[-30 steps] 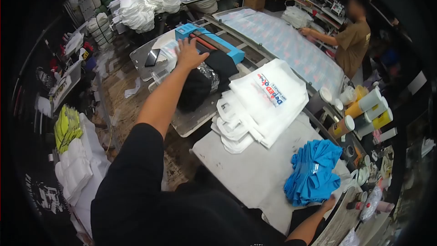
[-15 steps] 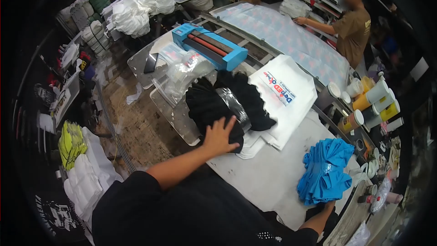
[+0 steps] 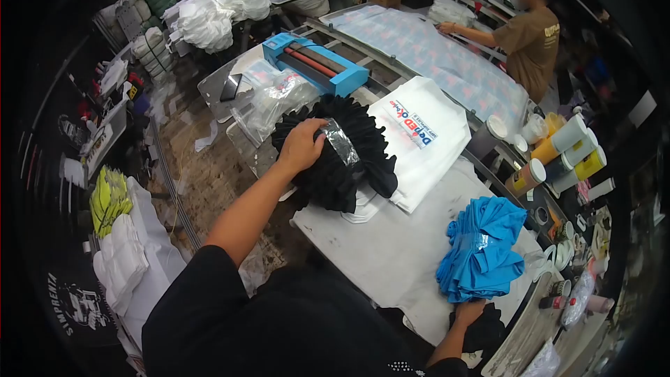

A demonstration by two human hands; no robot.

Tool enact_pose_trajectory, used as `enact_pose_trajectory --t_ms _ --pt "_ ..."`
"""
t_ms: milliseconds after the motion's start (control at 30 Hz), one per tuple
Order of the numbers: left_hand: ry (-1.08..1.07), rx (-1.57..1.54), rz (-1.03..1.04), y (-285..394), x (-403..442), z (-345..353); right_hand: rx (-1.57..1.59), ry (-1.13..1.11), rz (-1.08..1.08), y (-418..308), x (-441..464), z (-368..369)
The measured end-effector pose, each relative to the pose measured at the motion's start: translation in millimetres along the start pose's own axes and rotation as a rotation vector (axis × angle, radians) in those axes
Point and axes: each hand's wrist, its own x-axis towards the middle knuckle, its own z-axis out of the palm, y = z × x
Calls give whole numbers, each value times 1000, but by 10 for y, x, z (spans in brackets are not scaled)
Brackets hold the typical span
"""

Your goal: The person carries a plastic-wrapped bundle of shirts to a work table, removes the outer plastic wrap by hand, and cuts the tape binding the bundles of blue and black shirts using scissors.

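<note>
A bundle of black folded cloth [image 3: 328, 181], wrapped round its middle with a band of clear tape [image 3: 342, 144], lies at the left part of the white work table. My left hand [image 3: 303, 146] is closed on its upper side, with fingers curled against the tape band. A blue folded cloth bundle [image 3: 481, 255], also banded with clear tape, is at the table's right end. My right hand [image 3: 471, 312] grips its near lower edge; the fingertips are hidden beneath the cloth. Dark cloth [image 3: 486, 331] hangs beside that hand.
White printed bags [image 3: 422, 136] lie behind the black bundle, near a blue roller machine [image 3: 317, 63] and clear plastic [image 3: 279, 105]. Ink tubs [image 3: 558, 146] line the right side. A co-worker [image 3: 527, 42] stands at the far plastic-covered table [image 3: 426, 45]. White bundles [image 3: 209, 14] are piled back left.
My left hand has gone from lying spread on the near side of the black bundle to closing at its tape band. The black bundle has turned slightly. My right hand stays at the blue bundle.
</note>
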Motion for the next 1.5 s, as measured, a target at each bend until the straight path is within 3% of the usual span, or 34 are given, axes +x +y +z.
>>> enact_pose_trajectory --t_ms 100,167,233,267,300,367,433,500,567,633,667,733,767,833,867,933,1033,1067,1100,1167,1200,1233,1367,1500 --pt "-166 152 219 -338 -91 378 -92 -66 156 -381 49 -123" --pt "-203 224 208 -280 -97 453 -297 -209 255 -486 161 -224" --pt "-275 327 131 -287 -21 474 -331 -327 148 165 398 15" --pt "-315 304 154 -253 23 409 -215 -336 210 428 534 121" --pt "-316 302 165 -193 77 352 -419 -431 148 116 566 -156" --pt "-481 371 158 -127 194 260 -413 -401 146 -170 562 -583" --pt "-528 388 167 -148 279 251 -593 -231 -89 381 652 -564" --pt "-587 471 209 -120 351 260 -603 -344 21 467 738 -844" --pt "-581 458 273 -283 387 366 -869 -412 17 170 768 -1174" --pt "-549 420 353 -493 405 490 -586 -670 200 258 864 -1476" --pt "-574 421 349 -518 410 495 -560 -789 8 661 938 -1531" --pt "-572 395 371 -503 430 441 -789 -689 -641 1171 875 -1749" --pt "-566 378 385 -500 429 385 -789 -708 -636 1015 697 -1846" --pt "-526 241 395 -602 425 344 75 -418 549 339 170 -2129" --pt "-462 180 399 -672 365 353 66 -432 564 44 -89 -2015" --pt "-363 32 402 -770 297 326 840 13 331 -667 -616 -1744" --pt "-159 -180 540 -975 215 398 975 51 220 -1870 -1004 -1195" --pt "-234 -166 622 -1049 222 387 1040 36 214 -2342 -1113 -993" --pt "-308 -151 703 -1108 222 349 1083 4 259 -2845 -1226 -774" --pt "-305 -34 677 -993 156 165 1215 -130 321 -3620 -1461 -236" --pt "-314 -17 675 -1021 136 165 1301 -309 455 -3970 -1581 -28" --pt "-302 -25 668 -1029 112 162 1267 -441 391 -4192 -1755 241" --pt "-307 -210 634 -1136 127 230 1488 -816 403 -4868 -2341 795" --pt "-261 -394 549 -1214 129 281 1684 -916 559 -4999 -2606 985"
